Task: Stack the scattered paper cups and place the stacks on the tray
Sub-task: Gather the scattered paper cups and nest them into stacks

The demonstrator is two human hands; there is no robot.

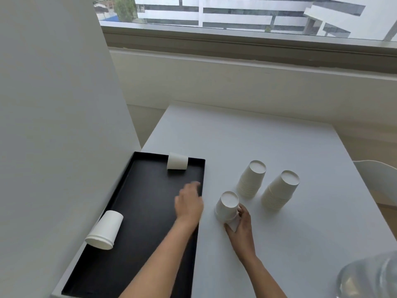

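Note:
A black tray (137, 211) lies on the left part of the white table. One upside-down paper cup (177, 161) stands at its far edge, and a short stack of cups (105, 230) leans at its left rim. My left hand (189, 203) hovers over the tray's right edge, blurred, fingers loosely bent, holding nothing. My right hand (240, 226) grips the base of a small upside-down cup stack (227, 206) on the table just right of the tray. Two taller upside-down stacks stand further right: one stack (252, 179) and another stack (280, 190).
A white partition wall (53, 125) rises directly left of the tray. The white table (257, 136) extends toward a window ledge. A clear plastic object (369, 276) sits at the bottom right corner. A white chair back (378, 179) shows at the right edge.

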